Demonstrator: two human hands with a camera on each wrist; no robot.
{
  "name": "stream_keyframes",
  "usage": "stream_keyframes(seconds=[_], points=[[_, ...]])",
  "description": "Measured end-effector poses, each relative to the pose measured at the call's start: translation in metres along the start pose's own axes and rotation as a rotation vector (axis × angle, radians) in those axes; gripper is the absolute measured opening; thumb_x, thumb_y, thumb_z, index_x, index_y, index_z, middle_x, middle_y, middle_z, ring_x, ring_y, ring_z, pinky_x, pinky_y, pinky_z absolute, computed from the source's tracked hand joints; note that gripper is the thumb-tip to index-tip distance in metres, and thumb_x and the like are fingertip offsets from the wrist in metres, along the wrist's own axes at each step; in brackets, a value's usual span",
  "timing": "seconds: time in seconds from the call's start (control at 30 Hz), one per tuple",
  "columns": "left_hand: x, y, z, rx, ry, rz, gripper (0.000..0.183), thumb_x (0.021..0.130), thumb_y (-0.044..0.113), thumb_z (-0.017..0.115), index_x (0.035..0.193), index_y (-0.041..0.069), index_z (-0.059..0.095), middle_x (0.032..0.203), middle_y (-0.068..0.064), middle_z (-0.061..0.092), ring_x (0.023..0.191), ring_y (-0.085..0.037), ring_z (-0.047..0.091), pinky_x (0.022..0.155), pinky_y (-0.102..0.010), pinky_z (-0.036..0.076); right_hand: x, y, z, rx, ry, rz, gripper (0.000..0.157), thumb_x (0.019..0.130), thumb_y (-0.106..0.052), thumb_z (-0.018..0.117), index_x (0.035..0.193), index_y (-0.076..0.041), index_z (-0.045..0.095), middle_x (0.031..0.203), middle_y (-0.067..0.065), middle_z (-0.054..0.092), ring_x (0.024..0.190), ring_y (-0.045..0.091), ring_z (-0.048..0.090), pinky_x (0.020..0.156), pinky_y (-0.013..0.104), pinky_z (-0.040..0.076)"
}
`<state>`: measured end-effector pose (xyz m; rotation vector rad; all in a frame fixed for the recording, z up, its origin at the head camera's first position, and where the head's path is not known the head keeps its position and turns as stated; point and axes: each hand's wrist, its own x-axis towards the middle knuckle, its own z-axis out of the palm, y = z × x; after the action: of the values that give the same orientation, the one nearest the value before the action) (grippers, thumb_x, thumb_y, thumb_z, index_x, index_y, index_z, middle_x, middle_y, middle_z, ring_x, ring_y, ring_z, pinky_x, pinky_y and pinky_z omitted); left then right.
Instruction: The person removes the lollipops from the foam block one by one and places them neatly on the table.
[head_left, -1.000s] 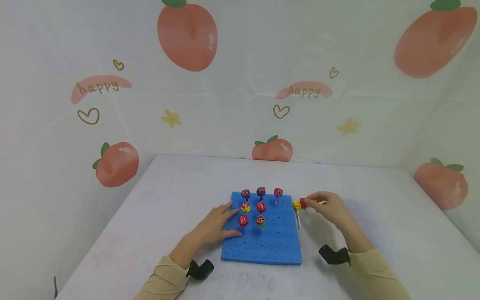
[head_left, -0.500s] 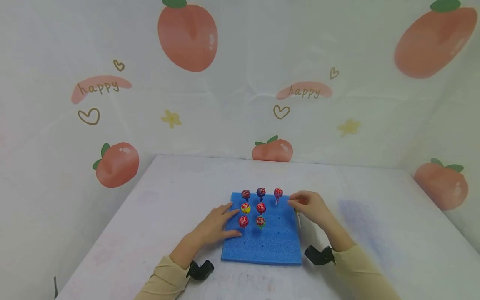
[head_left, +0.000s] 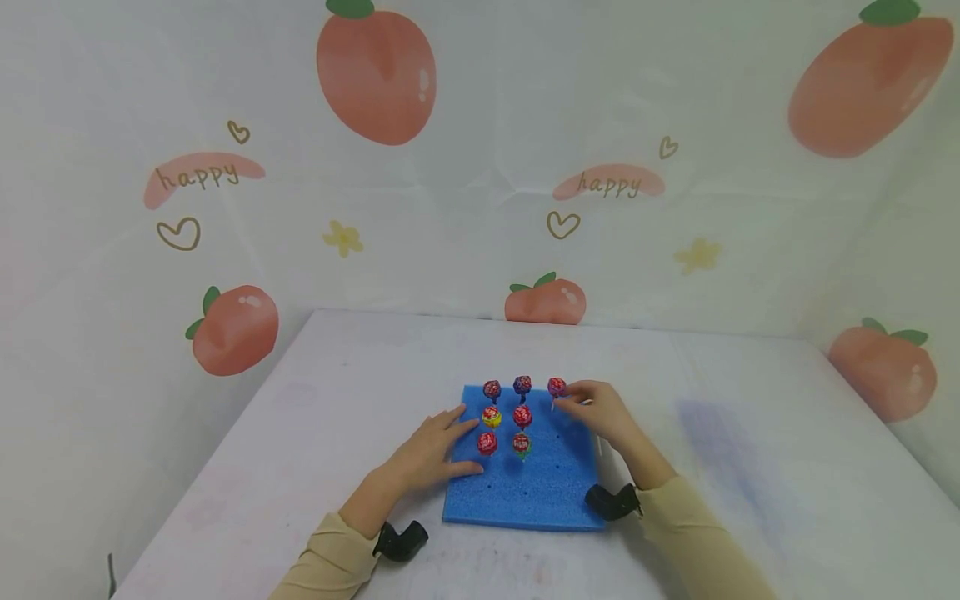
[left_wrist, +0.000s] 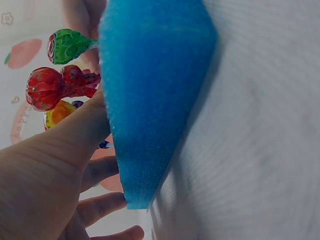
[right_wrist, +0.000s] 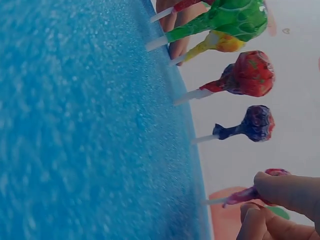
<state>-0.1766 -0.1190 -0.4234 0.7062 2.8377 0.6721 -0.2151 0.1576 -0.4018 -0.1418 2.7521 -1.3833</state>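
Several wrapped lollipops stand by their sticks in a blue foam board. My left hand rests at the board's left edge, fingers spread and fairly straight; in the left wrist view the thumb lies over the top face. At the back right corner my right hand has thumb and fingers around a pink lollipop, whose stick sits in the foam. The thumb covers part of its head. A red lollipop, a dark blue one and a green one stand farther along.
The board lies on a white-covered table. Small dark holes show in its bare right and front parts. A white stick shows beside the right edge, its upper end hidden by my right hand. A patterned cloth hangs behind.
My right hand has moved left from a red lollipop beside the board to the pink one at the back right. It now covers the yellow and red lollipops there. My left hand stays put.
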Motion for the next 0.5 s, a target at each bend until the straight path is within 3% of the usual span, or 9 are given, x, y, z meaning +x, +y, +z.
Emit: stream_keyframes(seconds=[0.3, 0.5], points=[[-0.0005, -0.0004, 0.0000, 0.001, 0.004, 0.005, 0.068, 0.082, 0.044, 0.067, 0.137, 0.010, 0.047, 0.149, -0.018, 0.034, 0.138, -0.040, 0.031, 0.114, -0.055, 0.024, 0.0049, 0.0009, 0.0084, -0.009, -0.013, 0.010, 0.035, 0.086, -0.018, 0.066, 0.110, 0.007, 0.062, 0.089, 0.017, 0.068, 0.068, 0.012, 0.062, 0.069, 0.031, 0.054], [0.0000, -0.0009, 0.0005, 0.005, 0.001, 0.001, 0.068, 0.082, 0.045, 0.067, 0.137, 0.011, 0.046, 0.150, -0.018, 0.033, 0.138, -0.040, 0.031, 0.114, -0.055, 0.025, 0.0058, 0.0021, 0.0092, -0.008, -0.015, -0.011, 0.029, 0.086, -0.015, 0.065, 0.105, 0.006, 0.064, 0.088, 0.017, 0.067, 0.067, 0.012, 0.061, 0.064, 0.027, 0.053]])
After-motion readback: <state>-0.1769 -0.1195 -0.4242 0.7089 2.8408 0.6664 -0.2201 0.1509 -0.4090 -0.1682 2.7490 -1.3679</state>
